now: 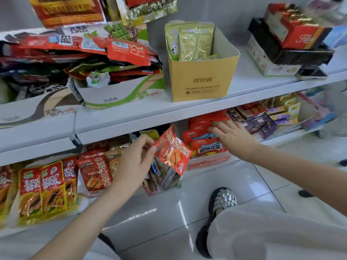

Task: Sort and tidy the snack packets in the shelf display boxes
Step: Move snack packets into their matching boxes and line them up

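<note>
Our left hand (134,162) pinches a red packet (173,150) by its corner, held tilted before the lower shelf (120,119). Our right hand (231,136), fingers spread flat, rests on red packets in a display box (208,162). Above stands a yellow box (201,79).

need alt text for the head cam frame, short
A person's left hand holds up a red snack packet at the lower shelf, while the right hand lies with straight fingers on red packets in a display box. On the upper shelf stands a yellow carton of green sachets beside an overfilled box of red packets.
</note>
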`<state>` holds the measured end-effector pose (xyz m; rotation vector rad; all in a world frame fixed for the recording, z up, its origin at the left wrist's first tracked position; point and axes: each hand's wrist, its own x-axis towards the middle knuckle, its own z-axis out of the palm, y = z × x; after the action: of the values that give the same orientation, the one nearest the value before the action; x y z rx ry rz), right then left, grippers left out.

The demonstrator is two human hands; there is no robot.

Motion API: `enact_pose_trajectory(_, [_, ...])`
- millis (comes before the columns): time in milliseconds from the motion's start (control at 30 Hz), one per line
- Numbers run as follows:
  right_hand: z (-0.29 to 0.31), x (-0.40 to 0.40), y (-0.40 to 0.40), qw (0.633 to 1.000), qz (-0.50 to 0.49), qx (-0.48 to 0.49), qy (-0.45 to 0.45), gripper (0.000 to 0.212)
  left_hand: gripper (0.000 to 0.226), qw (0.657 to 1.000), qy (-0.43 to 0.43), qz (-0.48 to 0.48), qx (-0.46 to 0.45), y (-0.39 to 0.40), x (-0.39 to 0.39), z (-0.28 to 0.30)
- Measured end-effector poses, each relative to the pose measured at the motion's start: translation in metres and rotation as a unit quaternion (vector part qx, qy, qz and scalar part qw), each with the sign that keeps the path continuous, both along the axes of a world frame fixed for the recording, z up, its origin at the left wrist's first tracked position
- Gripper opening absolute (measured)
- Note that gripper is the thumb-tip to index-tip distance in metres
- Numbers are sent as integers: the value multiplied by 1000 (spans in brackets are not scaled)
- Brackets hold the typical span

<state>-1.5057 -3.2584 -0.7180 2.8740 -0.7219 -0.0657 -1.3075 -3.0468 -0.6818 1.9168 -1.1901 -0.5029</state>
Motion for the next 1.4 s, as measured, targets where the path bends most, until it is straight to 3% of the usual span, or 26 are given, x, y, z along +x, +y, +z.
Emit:
enact_pose_trajectory(100, [7, 2, 13, 989, -85, 31, 115, 67, 17, 1000, 0, -7, 3, 6, 2, 4])
enact_pose_trajectory(233, [23, 2, 25, 991, -104, 44, 69, 61, 11, 998, -5, -37, 44, 24, 13, 12])
enact_pose_trajectory(367, [28, 7, 25, 987, -95, 108, 72, 65, 21, 998, 12, -40, 45, 48, 26, 17])
enact_pose_trajectory(567, [18, 17, 29, 979, -197, -20, 53, 32, 18, 997, 11, -50, 62, 54, 33, 14])
enact_pose_trajectory(667, [18, 13, 27, 965, -255, -57, 28, 31, 10, 997, -1, -54, 58, 50, 32, 15])
enact_pose_trajectory(733, [19, 18, 26, 967, -237, -81, 39, 33, 6, 998, -9, -50, 49, 45, 31, 16])
enact_pose_trajectory(833, [7, 27, 30, 975, -214, -36, 53, 35, 5, 998, -1, -44, 46, 37, 29, 17])
enact_pose_trajectory(1000, [2, 15, 21, 971, -233, 53, -30, 33, 6, 998, -14, -39, 51, 30, 26, 19])
enact_pose_trajectory(1133, [6, 3, 32, 958, -253, 106, -81, 44, 5, 998, -8, -37, 45, 31, 23, 19])
enact_pose_trajectory(1267, [1, -7, 66, 936, -223, 94, -256, 31, 6, 998, 14, -37, 40, 32, 23, 18])
enact_pose_trajectory(1333, [-8, -8, 85, 934, -206, 137, -258, 26, 7, 998, 26, -38, 41, 34, 21, 16])
enact_pose_trajectory(1400, [-18, -4, 96, 944, -196, 178, -198, 28, 7, 998, 22, -46, 44, 37, 22, 12])
